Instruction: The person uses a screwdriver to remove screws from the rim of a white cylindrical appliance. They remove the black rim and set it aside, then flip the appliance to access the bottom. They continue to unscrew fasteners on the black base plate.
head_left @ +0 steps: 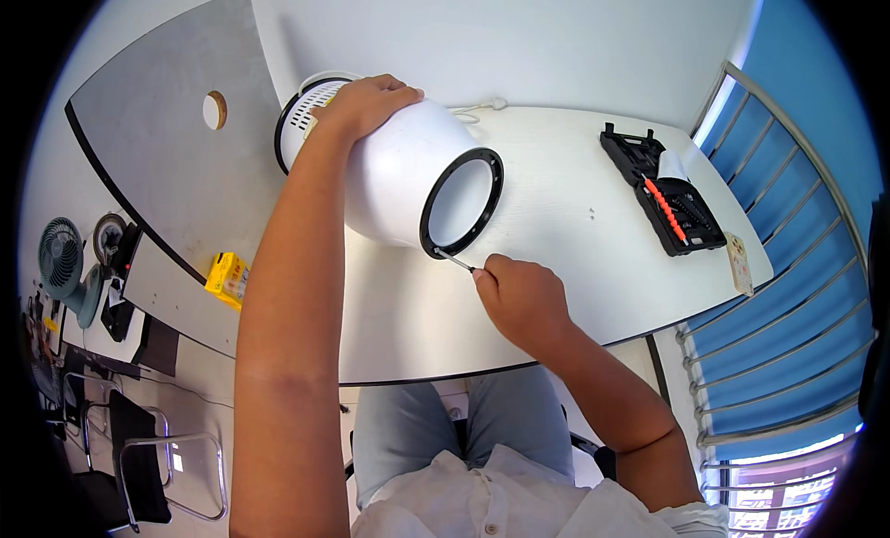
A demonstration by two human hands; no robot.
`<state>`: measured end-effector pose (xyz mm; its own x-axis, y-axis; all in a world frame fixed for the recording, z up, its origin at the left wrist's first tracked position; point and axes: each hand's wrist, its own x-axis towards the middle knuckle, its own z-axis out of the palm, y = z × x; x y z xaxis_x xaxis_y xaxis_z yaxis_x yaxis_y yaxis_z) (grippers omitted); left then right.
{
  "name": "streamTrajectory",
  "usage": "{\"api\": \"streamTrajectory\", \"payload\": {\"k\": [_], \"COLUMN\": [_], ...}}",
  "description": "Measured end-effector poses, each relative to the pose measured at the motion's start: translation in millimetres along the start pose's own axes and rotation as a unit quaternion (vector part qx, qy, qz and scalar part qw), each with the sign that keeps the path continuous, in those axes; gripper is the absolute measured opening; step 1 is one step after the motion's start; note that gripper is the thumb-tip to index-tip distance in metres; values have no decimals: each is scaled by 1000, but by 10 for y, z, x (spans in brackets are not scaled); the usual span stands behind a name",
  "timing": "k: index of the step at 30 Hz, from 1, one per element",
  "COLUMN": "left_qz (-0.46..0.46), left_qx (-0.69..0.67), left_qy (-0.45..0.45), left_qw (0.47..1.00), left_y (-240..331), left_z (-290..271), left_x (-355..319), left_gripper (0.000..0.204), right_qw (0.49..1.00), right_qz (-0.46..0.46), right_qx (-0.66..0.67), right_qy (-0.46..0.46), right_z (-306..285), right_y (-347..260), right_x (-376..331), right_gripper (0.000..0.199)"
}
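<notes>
- A big white round machine [394, 172] lies on its side on the white desk [556, 260].
- The machine has a black ring [463, 203] around its open end, and that end faces the person.
- The other end has a white cap with little slots [306, 112], and it points away toward the wall.
- The left hand [371, 102] lies on top of the machine near the slotted end. Its grip is pressed flat over the round white body and holds it.
- The right hand [521, 297] is just below the black ring. Its grip is closed tight around a thin screwdriver [454, 260].
- The tip of the screwdriver touches the bottom edge of the black ring.
- A thin white cord [477, 107] lies on the desk behind the machine.
- A black tool case [660, 190] sits open on the far right of the desk, with a row of orange bits [666, 209] inside.
- A small flat card [740, 263] lies near the right edge of the desk, just beside the case.
- A yellow box [227, 278] rests on a lower grey desk [167, 149] to the left.
- A small green fan [63, 265] stands far to the left.
- A black chair [139, 464] with a metal frame is down on the floor at the left.
</notes>
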<state>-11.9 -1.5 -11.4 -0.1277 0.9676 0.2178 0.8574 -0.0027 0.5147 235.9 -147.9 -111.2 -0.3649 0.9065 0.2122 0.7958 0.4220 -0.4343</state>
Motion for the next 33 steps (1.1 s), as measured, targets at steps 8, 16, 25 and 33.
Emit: {"api": "streamTrajectory", "payload": {"k": [8,16,25,33], "left_qz": [-25,-18,-22,-14], "left_qx": [7,10,12,7], "left_qy": [-21,-16,-21,-16], "left_qw": [999,1000,999,1000], "left_y": [16,12,10,18], "left_z": [5,-5,3,4], "left_x": [51,42,53,52], "left_gripper": [66,63,66,64], "right_qw": [939,995,977,958], "right_qz": [-187,-37,-101,-140], "right_qx": [-174,-77,-75,-95], "right_qy": [232,47,172,229], "right_z": [221,94,172,202], "right_y": [52,-16,66,66], "right_x": [-26,-52,-37,-39], "right_gripper": [20,18,23,30]}}
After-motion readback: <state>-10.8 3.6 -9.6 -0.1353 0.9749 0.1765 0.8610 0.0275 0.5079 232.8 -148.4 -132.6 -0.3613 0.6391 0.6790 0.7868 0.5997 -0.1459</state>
